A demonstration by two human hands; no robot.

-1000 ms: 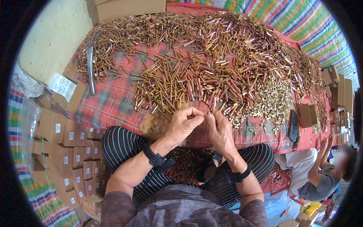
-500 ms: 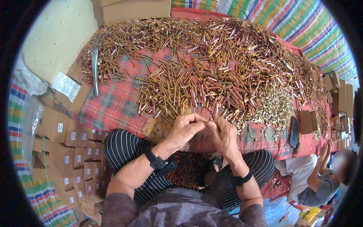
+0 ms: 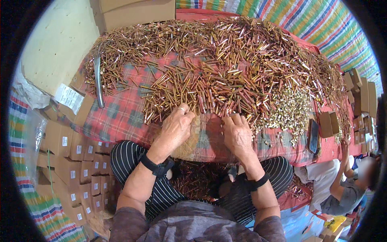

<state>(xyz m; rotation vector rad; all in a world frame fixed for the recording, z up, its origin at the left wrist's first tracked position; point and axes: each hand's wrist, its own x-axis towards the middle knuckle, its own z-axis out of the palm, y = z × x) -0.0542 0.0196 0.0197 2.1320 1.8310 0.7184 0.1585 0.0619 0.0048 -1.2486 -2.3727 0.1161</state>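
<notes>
A wide heap of thin copper- and gold-coloured metal rods [image 3: 225, 86] covers the red plaid cloth [image 3: 121, 111]. My left hand [image 3: 176, 128] is at the heap's near edge, its fingers bent together against the rods. A ring shows on one finger. What its fingertips hold, if anything, is hidden. Apart from it, my right hand [image 3: 237, 135] rests lower on the near side, fingers curled down to the cloth beside the rods. The back of that hand covers whatever is in its fingertips. Small gold-coloured metal pieces [image 3: 292, 113] form a pile to its right.
A curved metal bar [image 3: 98, 80] lies at the left of the heap. Brown cardboard boxes [image 3: 74, 177] stack at left. A dark phone-like slab [image 3: 313, 136] and an open small box [image 3: 328, 124] are at right. A co-worker [image 3: 342, 189] sits at far right.
My hands were together, fingertips meeting in front of the heap. Now they are apart: the left has moved left and forward to the rods, the right slightly forward. The co-worker's hands have lowered.
</notes>
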